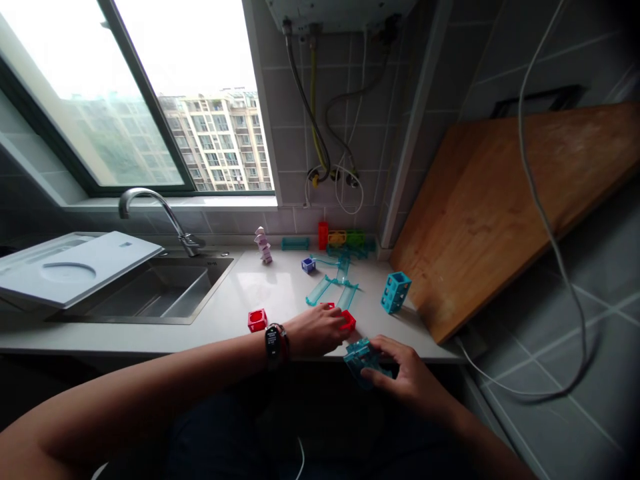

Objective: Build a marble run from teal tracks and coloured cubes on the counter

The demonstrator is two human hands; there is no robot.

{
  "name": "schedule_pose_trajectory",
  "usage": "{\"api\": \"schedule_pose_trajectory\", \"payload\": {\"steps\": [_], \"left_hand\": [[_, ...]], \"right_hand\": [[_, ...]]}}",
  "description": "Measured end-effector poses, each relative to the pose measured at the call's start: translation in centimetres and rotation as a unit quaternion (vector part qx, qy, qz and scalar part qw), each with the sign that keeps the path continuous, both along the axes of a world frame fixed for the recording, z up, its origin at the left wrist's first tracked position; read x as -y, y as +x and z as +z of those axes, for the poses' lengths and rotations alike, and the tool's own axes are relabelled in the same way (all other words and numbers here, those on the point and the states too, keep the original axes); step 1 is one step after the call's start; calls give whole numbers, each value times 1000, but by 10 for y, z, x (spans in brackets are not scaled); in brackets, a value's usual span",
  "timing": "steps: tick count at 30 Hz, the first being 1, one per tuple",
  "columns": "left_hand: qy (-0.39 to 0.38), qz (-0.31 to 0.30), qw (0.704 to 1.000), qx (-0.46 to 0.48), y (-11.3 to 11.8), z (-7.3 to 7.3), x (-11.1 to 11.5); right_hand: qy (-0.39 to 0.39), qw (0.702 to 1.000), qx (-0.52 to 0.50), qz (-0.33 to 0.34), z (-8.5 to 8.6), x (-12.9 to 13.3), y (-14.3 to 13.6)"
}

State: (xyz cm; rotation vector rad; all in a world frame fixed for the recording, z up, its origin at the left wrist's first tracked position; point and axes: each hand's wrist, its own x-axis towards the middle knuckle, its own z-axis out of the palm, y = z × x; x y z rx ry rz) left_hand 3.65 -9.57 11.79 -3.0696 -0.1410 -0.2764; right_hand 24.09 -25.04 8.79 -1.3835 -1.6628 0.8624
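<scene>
My left hand point(324, 331), with a black band on its wrist, reaches over the counter's front edge area. Its fingers are bent over a red open-sided block point(348, 321), partly hidden by them; another bit of red point(327, 305) shows behind the knuckles. Past the counter's edge, my right hand point(406, 373) grips translucent teal track pieces point(361, 357) between thumb and fingers. Beyond the hands lie flat translucent teal tracks point(343, 277) joined in a branching shape. A lone red cube point(257, 320) sits left of my left hand.
A teal block tower point(396, 292) stands at right, before a leaning wooden board point(510, 213). Behind are a blue cube point(308, 265), a pink stacked figure point(263, 245) and red, yellow and green blocks point(337, 237). At left is a sink point(187, 320) with faucet point(165, 208) and white lid point(107, 257).
</scene>
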Motion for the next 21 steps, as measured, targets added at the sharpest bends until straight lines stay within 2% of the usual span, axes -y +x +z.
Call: {"api": "schedule_pose_trajectory", "payload": {"steps": [3,6,9,15,19,21], "left_hand": [[-160,44,986,-22,-2,18,-6],[-352,56,934,-31,1,34,-9],[-472,27,879,-59,7,35,-9],[-545,62,832,-90,20,10,-15],[-578,86,808,-72,23,12,-25],[-612,100,783,-53,22,16,-31]], "right_hand": [[20,998,50,-12,-6,-5,8],[19,998,63,-11,-8,-10,14],[21,998,61,4,-9,-15,20],[47,996,59,46,-22,-24,31],[71,996,15,52,-32,-30,45],[54,996,-35,58,-35,-33,53]]}}
